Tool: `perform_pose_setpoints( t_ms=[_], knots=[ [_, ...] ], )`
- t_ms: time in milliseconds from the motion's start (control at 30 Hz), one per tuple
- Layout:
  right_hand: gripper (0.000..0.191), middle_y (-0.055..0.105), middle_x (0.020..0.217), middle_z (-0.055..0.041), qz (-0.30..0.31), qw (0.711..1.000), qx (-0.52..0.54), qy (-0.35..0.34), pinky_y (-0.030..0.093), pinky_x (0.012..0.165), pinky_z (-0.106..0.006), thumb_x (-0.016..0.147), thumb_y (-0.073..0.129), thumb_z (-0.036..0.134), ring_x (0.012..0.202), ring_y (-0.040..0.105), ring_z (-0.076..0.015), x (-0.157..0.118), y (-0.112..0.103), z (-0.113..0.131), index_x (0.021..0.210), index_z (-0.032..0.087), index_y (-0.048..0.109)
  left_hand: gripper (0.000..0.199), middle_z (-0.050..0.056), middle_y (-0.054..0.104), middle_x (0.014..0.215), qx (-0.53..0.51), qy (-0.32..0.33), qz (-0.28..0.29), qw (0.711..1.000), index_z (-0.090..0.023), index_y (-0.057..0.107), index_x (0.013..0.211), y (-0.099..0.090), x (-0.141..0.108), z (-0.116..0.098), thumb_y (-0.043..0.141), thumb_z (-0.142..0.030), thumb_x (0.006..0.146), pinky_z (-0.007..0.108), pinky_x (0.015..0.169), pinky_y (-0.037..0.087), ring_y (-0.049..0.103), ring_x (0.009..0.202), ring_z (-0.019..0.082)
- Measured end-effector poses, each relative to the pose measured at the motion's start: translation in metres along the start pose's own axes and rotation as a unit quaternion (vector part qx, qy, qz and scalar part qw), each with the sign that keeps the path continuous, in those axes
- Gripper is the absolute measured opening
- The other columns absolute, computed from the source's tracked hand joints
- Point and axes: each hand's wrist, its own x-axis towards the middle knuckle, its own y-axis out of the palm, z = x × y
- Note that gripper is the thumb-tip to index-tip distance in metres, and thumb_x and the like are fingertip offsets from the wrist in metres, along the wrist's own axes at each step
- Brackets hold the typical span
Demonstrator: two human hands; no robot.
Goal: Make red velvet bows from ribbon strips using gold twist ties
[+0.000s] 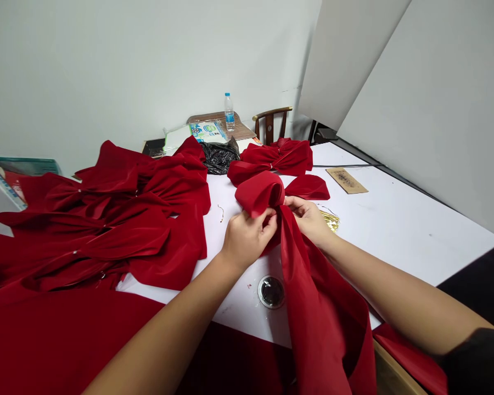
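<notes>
Both hands grip one long strip of red velvety fabric (308,296) above the white table. My left hand (249,233) is closed, its thumb and fingers pinching the gathered part below a looped end. On the other side of the gather, my right hand (307,216) is closed on the same fabric, fingertips near the left ones. From there the tails hang over the table's front edge. Just right of my right hand lies a bundle of gold twist ties (330,220). Whether a tie is between my fingers is hidden.
Red fabric bows (107,219) are piled at left, with more bows (278,156) at the back. Behind are a black plastic bag (220,158), a water bottle (229,115) and a wooden chair (271,123). A brown card (346,180) and a round grommet (270,292) are on the white table (411,219).
</notes>
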Motion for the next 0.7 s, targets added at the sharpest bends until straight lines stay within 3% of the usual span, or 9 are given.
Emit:
perform_pose_setpoints(
  t_ms=[100,167,267,333,400,467,533,633,700],
  knots=[
    [0.046,0.075,0.084,-0.0035,-0.011,0.999,-0.017,-0.032,0.055,0.070,-0.027,0.060,0.094,0.050,0.072,0.066,-0.0143,-0.001,0.000,-0.001,0.088,0.019,0.072,0.009,-0.002,0.063,0.060,-0.067,-0.160,0.013,0.985,-0.018,0.069,0.080,0.004,0.003,-0.011,0.066,-0.022,0.087,0.021,0.053,0.042,0.052,0.050,0.009],
    [0.041,0.075,0.086,-0.0041,-0.024,0.996,-0.039,-0.070,0.055,0.071,-0.027,0.066,0.091,0.050,0.073,0.066,-0.0147,-0.002,-0.001,-0.003,0.088,0.019,0.073,0.010,-0.001,0.063,0.063,-0.146,-0.280,0.026,0.948,-0.019,0.065,0.074,0.006,0.007,-0.019,0.067,-0.022,0.083,0.021,0.054,0.042,0.053,0.054,0.010],
    [0.032,0.075,0.088,-0.0043,-0.024,0.988,-0.085,-0.129,0.055,0.073,-0.028,0.079,0.082,0.048,0.077,0.068,-0.0151,-0.002,-0.003,-0.007,0.090,0.019,0.073,0.021,-0.003,0.055,0.060,-0.338,-0.462,0.050,0.819,-0.019,0.057,0.068,0.005,0.015,-0.028,0.072,-0.026,0.081,0.019,0.047,0.036,0.048,0.052,0.009],
    [0.027,0.075,0.087,-0.0036,-0.017,0.982,-0.112,-0.149,0.054,0.073,-0.027,0.083,0.079,0.044,0.077,0.068,-0.0144,-0.001,-0.005,-0.008,0.091,0.019,0.074,0.026,-0.006,0.045,0.056,-0.427,-0.527,0.075,0.731,-0.019,0.053,0.068,0.002,0.020,-0.029,0.074,-0.029,0.080,0.017,0.041,0.025,0.037,0.045,0.006],
    [0.027,0.075,0.086,-0.0031,-0.014,0.983,-0.115,-0.145,0.053,0.072,-0.026,0.082,0.080,0.043,0.076,0.067,-0.0137,0.000,-0.006,-0.008,0.091,0.019,0.074,0.026,-0.007,0.041,0.055,-0.458,-0.539,0.104,0.699,-0.018,0.053,0.070,-0.002,0.024,-0.027,0.074,-0.030,0.080,0.017,0.039,0.018,0.030,0.042,0.004],
    [0.032,0.074,0.085,-0.0032,-0.019,0.989,-0.090,-0.113,0.053,0.070,-0.026,0.078,0.083,0.047,0.074,0.066,-0.0133,0.002,-0.005,-0.005,0.090,0.019,0.073,0.021,-0.006,0.046,0.056,-0.441,-0.515,0.132,0.723,-0.017,0.057,0.074,-0.005,0.026,-0.022,0.071,-0.030,0.083,0.018,0.039,0.021,0.033,0.041,0.005],
    [0.041,0.074,0.083,-0.0031,-0.036,0.996,-0.054,-0.066,0.053,0.067,-0.026,0.070,0.088,0.052,0.070,0.065,-0.0131,0.002,-0.004,-0.001,0.090,0.018,0.073,0.019,-0.002,0.056,0.060,-0.360,-0.457,0.132,0.803,-0.015,0.063,0.078,-0.007,0.024,-0.016,0.069,-0.031,0.086,0.019,0.044,0.033,0.044,0.046,0.007],
    [0.053,0.074,0.080,-0.0030,-0.055,0.998,-0.007,-0.001,0.054,0.063,-0.026,0.057,0.093,0.057,0.067,0.065,-0.0138,0.003,-0.003,0.005,0.089,0.019,0.073,0.014,0.005,0.072,0.084,-0.110,-0.273,0.064,0.954,-0.016,0.072,0.092,-0.007,0.015,-0.006,0.066,-0.028,0.091,0.024,0.062,0.048,0.063,0.065,0.013],
    [0.056,0.075,0.082,-0.0035,-0.047,0.999,0.012,0.022,0.055,0.064,-0.026,0.054,0.094,0.058,0.069,0.066,-0.0149,0.003,-0.004,0.008,0.089,0.019,0.074,0.017,0.006,0.074,0.097,0.031,-0.124,0.024,0.991,-0.019,0.075,0.104,-0.006,0.008,-0.001,0.060,-0.025,0.096,0.025,0.067,0.050,0.068,0.075,0.015]
  ],
)
